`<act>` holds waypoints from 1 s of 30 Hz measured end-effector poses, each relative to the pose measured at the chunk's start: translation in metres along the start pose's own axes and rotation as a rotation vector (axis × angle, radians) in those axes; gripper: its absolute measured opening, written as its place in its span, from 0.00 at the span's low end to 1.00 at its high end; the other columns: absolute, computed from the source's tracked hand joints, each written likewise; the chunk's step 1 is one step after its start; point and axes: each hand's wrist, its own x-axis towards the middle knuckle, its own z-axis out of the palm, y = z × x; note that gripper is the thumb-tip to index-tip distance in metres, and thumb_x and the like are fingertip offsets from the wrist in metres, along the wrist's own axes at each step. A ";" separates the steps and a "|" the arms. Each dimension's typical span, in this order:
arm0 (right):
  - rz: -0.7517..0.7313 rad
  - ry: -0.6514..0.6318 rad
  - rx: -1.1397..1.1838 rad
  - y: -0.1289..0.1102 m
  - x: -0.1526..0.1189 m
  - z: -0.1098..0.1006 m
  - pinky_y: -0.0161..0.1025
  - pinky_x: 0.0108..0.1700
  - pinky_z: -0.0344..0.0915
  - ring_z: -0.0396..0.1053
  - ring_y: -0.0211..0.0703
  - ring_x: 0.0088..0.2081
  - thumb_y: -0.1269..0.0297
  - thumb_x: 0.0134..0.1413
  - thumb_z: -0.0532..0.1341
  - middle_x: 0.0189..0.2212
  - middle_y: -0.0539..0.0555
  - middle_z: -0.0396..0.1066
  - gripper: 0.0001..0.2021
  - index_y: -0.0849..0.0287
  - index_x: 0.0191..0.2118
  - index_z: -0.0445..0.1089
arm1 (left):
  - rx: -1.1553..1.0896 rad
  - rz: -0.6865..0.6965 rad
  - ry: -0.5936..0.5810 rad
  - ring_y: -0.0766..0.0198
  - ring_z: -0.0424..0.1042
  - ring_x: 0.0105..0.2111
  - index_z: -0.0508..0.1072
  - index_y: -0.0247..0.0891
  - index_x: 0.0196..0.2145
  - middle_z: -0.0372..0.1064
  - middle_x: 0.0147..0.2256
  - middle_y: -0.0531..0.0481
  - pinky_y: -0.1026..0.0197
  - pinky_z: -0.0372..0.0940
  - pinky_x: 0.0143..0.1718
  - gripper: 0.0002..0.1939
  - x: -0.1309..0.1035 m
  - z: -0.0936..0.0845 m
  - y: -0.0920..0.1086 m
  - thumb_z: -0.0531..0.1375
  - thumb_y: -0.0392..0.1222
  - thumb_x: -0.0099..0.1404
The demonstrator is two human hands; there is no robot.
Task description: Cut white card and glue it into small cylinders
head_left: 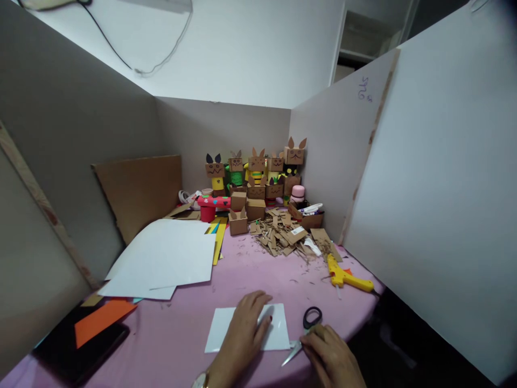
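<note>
A small white rectangular piece of paper (277, 330) with a glossy sheen lies flat on the table near the front. My left hand (247, 326) rests across its middle with the fingers stretched out, pressing on it. At the right edge of the paper, my right hand (332, 355) has its fingers closed on a pair of scissors (293, 353). One black handle loop sticks out above that hand. The blades point down and left, close to the paper's lower right corner. Part of the scissors is hidden by my fingers.
A yellow glue gun (349, 280) lies at the right edge. Cardboard scraps (278, 231) are heaped behind, before several cardboard-headed figures (256, 161). Large white sheets (161, 258) and orange paper (104, 319) on a dark flat object (97, 350) lie left. Partitions enclose the table.
</note>
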 end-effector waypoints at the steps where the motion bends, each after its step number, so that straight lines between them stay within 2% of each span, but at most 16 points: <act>1: -0.004 0.006 0.000 0.001 -0.001 0.001 0.39 0.34 0.65 0.68 0.45 0.32 0.63 0.63 0.47 0.29 0.53 0.71 0.13 0.51 0.36 0.69 | 0.035 0.042 -0.056 0.52 0.57 0.56 0.63 0.44 0.54 0.59 0.57 0.43 0.42 0.52 0.56 0.18 -0.001 -0.004 0.000 0.50 0.41 0.67; 3: -0.015 0.006 0.004 0.003 -0.002 0.003 0.39 0.34 0.65 0.68 0.44 0.31 0.62 0.63 0.48 0.29 0.53 0.71 0.13 0.52 0.35 0.69 | 0.083 0.127 -0.216 0.49 0.48 0.61 0.60 0.52 0.57 0.50 0.62 0.48 0.34 0.44 0.57 0.20 -0.004 -0.012 0.002 0.49 0.46 0.68; 5: -0.022 -0.019 0.009 0.004 0.001 0.002 0.39 0.34 0.65 0.67 0.44 0.31 0.63 0.62 0.48 0.29 0.52 0.71 0.13 0.52 0.36 0.69 | 0.101 0.165 -0.355 0.48 0.47 0.62 0.58 0.56 0.58 0.50 0.63 0.50 0.32 0.43 0.57 0.20 -0.005 -0.017 0.005 0.48 0.49 0.68; 6: -0.021 -0.044 0.012 0.004 0.005 0.001 0.39 0.34 0.65 0.68 0.44 0.32 0.64 0.62 0.49 0.30 0.52 0.71 0.12 0.52 0.36 0.69 | 0.111 0.157 -0.389 0.48 0.47 0.62 0.57 0.56 0.58 0.50 0.62 0.50 0.32 0.43 0.56 0.21 -0.004 -0.018 0.007 0.48 0.49 0.68; 9: -0.001 -0.113 0.001 0.008 0.024 -0.003 0.40 0.37 0.66 0.68 0.45 0.35 0.68 0.60 0.51 0.32 0.52 0.70 0.10 0.52 0.37 0.69 | 0.180 0.047 -0.346 0.47 0.46 0.62 0.56 0.51 0.59 0.49 0.62 0.46 0.32 0.45 0.56 0.22 0.004 -0.008 0.012 0.47 0.47 0.68; 13: 0.018 -0.108 -0.022 0.019 0.053 -0.005 0.40 0.36 0.66 0.68 0.45 0.35 0.70 0.58 0.53 0.31 0.53 0.70 0.10 0.52 0.37 0.71 | 0.278 -0.130 -0.212 0.44 0.46 0.62 0.58 0.43 0.59 0.49 0.62 0.40 0.32 0.46 0.55 0.23 0.019 0.018 0.017 0.47 0.43 0.67; 15: 0.015 -0.126 -0.008 0.025 0.062 -0.006 0.39 0.36 0.66 0.68 0.44 0.34 0.70 0.58 0.54 0.30 0.52 0.70 0.10 0.52 0.38 0.71 | 0.294 -0.169 -0.182 0.43 0.46 0.62 0.59 0.43 0.59 0.49 0.62 0.40 0.32 0.46 0.55 0.24 0.025 0.023 0.019 0.47 0.43 0.66; 17: 0.010 -0.154 0.012 0.028 0.065 -0.007 0.38 0.36 0.66 0.68 0.44 0.34 0.69 0.58 0.54 0.30 0.51 0.70 0.10 0.50 0.38 0.72 | 0.287 -0.167 -0.204 0.43 0.47 0.61 0.59 0.44 0.59 0.50 0.62 0.40 0.32 0.47 0.54 0.24 0.029 0.020 0.020 0.47 0.42 0.66; 20: 0.018 -0.197 0.030 0.030 0.067 -0.010 0.38 0.36 0.66 0.68 0.44 0.35 0.68 0.59 0.53 0.30 0.52 0.70 0.11 0.50 0.38 0.73 | 0.268 -0.111 -0.258 0.39 0.54 0.58 0.65 0.44 0.55 0.56 0.59 0.37 0.32 0.53 0.50 0.23 0.035 0.006 0.019 0.53 0.42 0.62; 22: 0.031 -0.223 0.047 0.030 0.068 -0.012 0.38 0.36 0.66 0.68 0.44 0.35 0.68 0.59 0.52 0.30 0.52 0.69 0.12 0.51 0.37 0.73 | 0.249 -0.055 -0.259 0.42 0.59 0.56 0.69 0.45 0.51 0.61 0.57 0.39 0.37 0.56 0.51 0.21 0.039 -0.002 0.015 0.57 0.42 0.59; 24: 0.043 -0.229 0.071 0.029 0.069 -0.012 0.37 0.36 0.66 0.69 0.44 0.34 0.68 0.59 0.52 0.29 0.52 0.69 0.12 0.51 0.37 0.73 | 0.219 -0.015 -0.264 0.46 0.57 0.57 0.68 0.47 0.51 0.59 0.58 0.42 0.40 0.53 0.54 0.22 0.041 -0.005 0.009 0.59 0.45 0.58; 27: 0.031 -0.228 0.076 0.027 0.070 -0.011 0.36 0.35 0.66 0.69 0.43 0.34 0.69 0.58 0.53 0.29 0.51 0.68 0.11 0.51 0.36 0.73 | 0.181 0.031 -0.268 0.48 0.50 0.61 0.61 0.52 0.56 0.52 0.62 0.45 0.35 0.46 0.56 0.23 0.040 0.000 -0.001 0.54 0.49 0.63; 30: 0.023 -0.240 0.037 0.027 0.069 -0.009 0.37 0.35 0.65 0.68 0.44 0.35 0.70 0.58 0.54 0.30 0.51 0.68 0.10 0.51 0.35 0.72 | 0.178 0.041 -0.253 0.49 0.48 0.62 0.59 0.53 0.57 0.51 0.62 0.47 0.32 0.43 0.56 0.21 0.039 0.006 -0.005 0.47 0.47 0.68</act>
